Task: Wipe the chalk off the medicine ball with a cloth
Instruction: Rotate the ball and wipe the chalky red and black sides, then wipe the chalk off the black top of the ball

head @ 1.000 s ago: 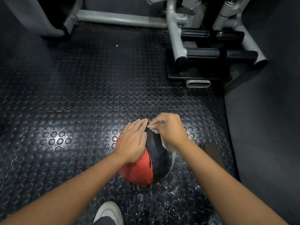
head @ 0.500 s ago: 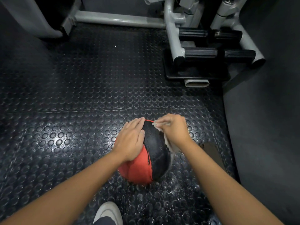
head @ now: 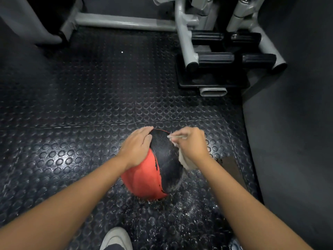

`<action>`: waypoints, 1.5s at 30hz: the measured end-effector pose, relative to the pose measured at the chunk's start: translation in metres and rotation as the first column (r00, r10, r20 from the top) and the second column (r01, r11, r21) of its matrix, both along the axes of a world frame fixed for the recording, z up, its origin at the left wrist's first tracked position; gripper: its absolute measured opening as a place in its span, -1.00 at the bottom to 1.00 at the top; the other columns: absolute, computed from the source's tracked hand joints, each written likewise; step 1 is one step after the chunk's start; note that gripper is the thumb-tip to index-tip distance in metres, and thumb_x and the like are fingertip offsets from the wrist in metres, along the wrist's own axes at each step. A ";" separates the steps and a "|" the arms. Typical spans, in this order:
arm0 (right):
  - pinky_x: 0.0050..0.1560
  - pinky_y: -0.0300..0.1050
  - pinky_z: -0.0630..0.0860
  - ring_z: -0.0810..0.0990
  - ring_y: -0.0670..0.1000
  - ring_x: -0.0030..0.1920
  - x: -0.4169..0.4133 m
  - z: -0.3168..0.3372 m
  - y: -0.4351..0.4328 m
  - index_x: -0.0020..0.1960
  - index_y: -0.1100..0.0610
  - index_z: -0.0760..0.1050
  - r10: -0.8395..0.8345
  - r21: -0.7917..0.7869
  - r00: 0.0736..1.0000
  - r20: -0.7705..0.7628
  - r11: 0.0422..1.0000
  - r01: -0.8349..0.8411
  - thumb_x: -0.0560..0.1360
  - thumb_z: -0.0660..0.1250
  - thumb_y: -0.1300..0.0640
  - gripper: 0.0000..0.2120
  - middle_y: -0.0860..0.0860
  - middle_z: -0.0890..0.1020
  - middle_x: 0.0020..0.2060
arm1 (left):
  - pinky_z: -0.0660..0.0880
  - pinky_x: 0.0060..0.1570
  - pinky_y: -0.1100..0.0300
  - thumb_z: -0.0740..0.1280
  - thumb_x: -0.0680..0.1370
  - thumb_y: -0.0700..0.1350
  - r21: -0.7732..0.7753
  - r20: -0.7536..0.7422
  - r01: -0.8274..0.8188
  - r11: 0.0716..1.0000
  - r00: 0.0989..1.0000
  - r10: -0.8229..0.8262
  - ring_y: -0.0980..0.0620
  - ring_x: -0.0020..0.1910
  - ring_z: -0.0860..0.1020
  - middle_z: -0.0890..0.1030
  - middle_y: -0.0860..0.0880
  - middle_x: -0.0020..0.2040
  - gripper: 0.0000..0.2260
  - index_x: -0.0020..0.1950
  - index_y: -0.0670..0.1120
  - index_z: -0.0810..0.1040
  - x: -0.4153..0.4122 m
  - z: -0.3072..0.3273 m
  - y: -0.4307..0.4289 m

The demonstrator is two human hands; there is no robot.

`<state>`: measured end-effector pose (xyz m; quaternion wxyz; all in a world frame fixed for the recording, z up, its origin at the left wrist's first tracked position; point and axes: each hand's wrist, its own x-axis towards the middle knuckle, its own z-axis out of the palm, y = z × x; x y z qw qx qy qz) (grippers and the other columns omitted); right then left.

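Note:
A red and black medicine ball sits on the studded black floor mat. My left hand lies flat on its upper left side, fingers straight, steadying it. My right hand grips a pale cloth and holds it against the ball's upper right black panel. Most of the cloth is hidden under that hand; a fold hangs below the wrist. A faint whitish chalk smear shows low on the black panel.
White chalk dust speckles the mat right of and below the ball. A grey gym machine frame with black footplates stands at the back right. A dark wall runs along the right. My white shoe is at the bottom edge.
My right hand with the cloth has slid a little rightward and down across the black panel, uncovering more of it. The left hand stays put on the ball.

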<state>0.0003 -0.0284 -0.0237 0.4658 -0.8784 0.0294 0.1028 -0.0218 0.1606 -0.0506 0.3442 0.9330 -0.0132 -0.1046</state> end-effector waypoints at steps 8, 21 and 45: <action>0.05 -0.36 0.53 0.63 -0.24 -0.13 -0.026 0.005 -0.010 -0.19 -0.02 0.67 0.010 0.112 0.999 -0.040 0.994 -0.005 0.40 0.51 0.20 -0.88 -0.16 0.68 -0.18 | 0.13 0.39 0.21 0.04 0.68 -0.10 -0.020 -0.020 -0.019 1.000 1.000 0.019 0.05 0.46 0.28 0.37 0.02 0.48 -0.63 0.48 -0.05 0.37 0.012 -0.003 0.004; -0.33 -0.08 0.50 0.57 0.06 -0.31 -0.023 0.021 -0.079 -0.23 0.27 0.54 -0.225 0.574 0.563 -0.795 0.021 0.819 0.43 0.28 0.32 -0.90 0.15 0.59 -0.09 | 0.49 -0.26 0.14 0.23 0.57 0.13 0.144 0.499 -0.071 0.987 0.866 -0.010 0.11 -0.16 0.53 0.57 0.17 -0.18 -0.72 -0.16 0.04 0.64 0.008 0.005 0.001; -0.18 -0.22 0.56 0.57 -0.05 -0.18 -0.056 0.029 0.001 -0.08 0.08 0.44 -0.551 0.543 0.818 0.168 0.744 0.389 0.38 0.46 0.38 -0.70 0.08 0.57 -0.10 | 0.39 0.22 0.12 0.09 0.55 0.24 0.110 0.265 -0.052 0.993 0.964 0.021 0.01 0.21 0.48 0.54 0.01 0.16 -0.42 0.32 -0.14 0.53 0.022 -0.004 0.000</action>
